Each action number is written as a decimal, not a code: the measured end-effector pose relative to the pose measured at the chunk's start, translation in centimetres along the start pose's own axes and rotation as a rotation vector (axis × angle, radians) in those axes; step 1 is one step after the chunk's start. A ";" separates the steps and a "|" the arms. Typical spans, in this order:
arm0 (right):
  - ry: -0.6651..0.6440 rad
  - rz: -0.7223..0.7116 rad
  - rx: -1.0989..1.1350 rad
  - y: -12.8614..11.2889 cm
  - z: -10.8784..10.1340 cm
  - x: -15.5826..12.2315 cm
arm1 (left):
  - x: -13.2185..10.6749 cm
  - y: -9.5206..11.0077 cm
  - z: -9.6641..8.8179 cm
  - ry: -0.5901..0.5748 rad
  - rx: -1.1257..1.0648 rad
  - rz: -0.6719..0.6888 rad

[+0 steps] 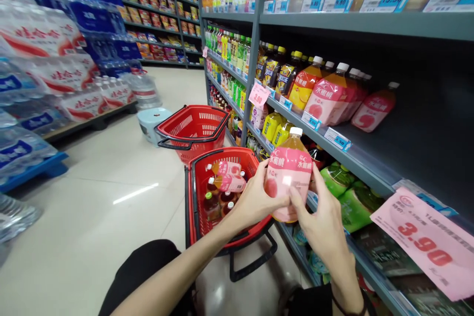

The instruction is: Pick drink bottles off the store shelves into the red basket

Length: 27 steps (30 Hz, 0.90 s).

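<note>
**Peach drink bottle held in both hands before a shop shelf.** The peach drink bottle [289, 175], white-capped and wrapped in a pink label, is held upright and clear of any support. It lies between the near basket [194, 207] and the shelf [425, 148], where like bottles [329, 98] stand in a row.

It appears full, so it is judged fairly heavy. The plastic wall probably gives a little under pressure, and the glossy label is likely slippery. The broad lower body, with support under the base, offers the surest hold.

The left hand [255, 200] is closed on the bottle's left flank, thumb across the label. The right hand [324, 219] curls round the lower right, thumb and forefinger pressed to the front. More bottles [227, 177] lie in the near basket.
</note>
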State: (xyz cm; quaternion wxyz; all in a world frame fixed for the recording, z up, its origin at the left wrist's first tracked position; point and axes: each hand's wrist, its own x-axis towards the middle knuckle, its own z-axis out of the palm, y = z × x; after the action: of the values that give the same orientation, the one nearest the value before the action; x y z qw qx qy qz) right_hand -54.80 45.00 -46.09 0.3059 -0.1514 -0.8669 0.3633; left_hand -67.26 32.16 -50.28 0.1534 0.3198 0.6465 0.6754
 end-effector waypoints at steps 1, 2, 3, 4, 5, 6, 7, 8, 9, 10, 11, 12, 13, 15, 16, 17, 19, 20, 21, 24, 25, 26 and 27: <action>-0.044 -0.011 0.027 0.4 0.2 0.3 | 0.1 -0.3 0.0 0.003 -0.015 0.005; -0.077 -0.017 0.062 0.9 0.3 0.7 | 0.2 -0.6 0.0 -0.003 -0.044 0.016; -0.099 -0.016 0.096 1.5 0.5 1.0 | 0.3 -0.7 -0.1 -0.010 -0.079 0.025; -0.107 -0.007 0.123 2.0 0.7 1.4 | 0.4 -0.6 -0.2 -0.012 -0.115 0.025; -0.104 0.009 0.147 2.6 0.8 1.6 | 0.5 -0.4 -0.2 -0.015 -0.148 0.015; -0.092 0.025 0.169 3.1 1.0 1.9 | 0.5 -0.2 -0.3 -0.020 -0.179 -0.004; -0.077 0.036 0.190 3.5 1.1 2.0 | 0.5 0.1 -0.3 -0.027 -0.211 -0.028; -0.066 0.037 0.211 3.7 1.1 2.1 | 0.6 0.4 -0.4 -0.039 -0.247 -0.046; -0.062 0.027 0.234 3.8 1.0 2.0 | 0.6 0.6 -0.4 -0.056 -0.283 -0.053; -0.067 0.008 0.251 3.7 0.9 1.9 | 0.7 0.8 -0.4 -0.074 -0.310 -0.052; -0.076 -0.017 0.257 3.5 0.8 1.7 | 0.8 0.8 -0.4 -0.087 -0.332 -0.041; -0.089 -0.043 0.251 3.1 0.6 1.3 | 0.9 0.8 -0.5 -0.093 -0.350 -0.023; -0.099 -0.068 0.242 2.6 0.5 1.0 | 1.0 0.8 -0.6 -0.094 -0.363 0.000; -0.095 -0.118 0.220 1.5 0.4 0.2 | 1.3 0.6 -0.9 -0.095 -0.381 0.050; -0.076 -0.147 0.211 1.1 0.4 -0.2 | 1.4 0.5 -1.1 -0.097 -0.390 0.074; -0.048 -0.176 0.205 0.7 0.4 -0.5 | 1.5 0.5 -1.4 -0.104 -0.398 0.093; 0.014 -0.226 0.180 0.1 0.5 -1.1 | 1.5 0.5 -1.8 -0.130 -0.416 0.103; 0.040 -0.245 0.155 -0.1 0.5 -1.3 | 1.4 0.6 -1.9 -0.140 -0.426 0.102; 0.060 -0.263 0.125 -0.3 0.5 -1.5 | 1.3 0.6 -2.0 -0.147 -0.435 0.103; 0.105 -0.318 0.032 -0.7 0.4 -2.1 | 0.8 0.8 -2.0 -0.159 -0.454 0.116; 0.119 -0.336 0.010 -0.7 0.3 -2.3 | 0.7 0.8 -2.0 -0.158 -0.460 0.119; 0.132 -0.353 -0.008 -0.8 0.3 -2.4 | 0.6 0.9 -1.9 -0.157 -0.465 0.120; 0.144 -0.370 -0.023 -0.8 0.3 -2.6 | 0.5 0.9 -1.9 -0.154 -0.470 0.119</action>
State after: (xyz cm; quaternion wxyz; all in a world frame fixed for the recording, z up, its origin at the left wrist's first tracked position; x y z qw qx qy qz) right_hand -53.06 43.00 -46.74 0.4269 -0.0188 -0.8599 0.2792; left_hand -68.63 30.88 -49.21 0.2325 0.3633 0.4381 0.7887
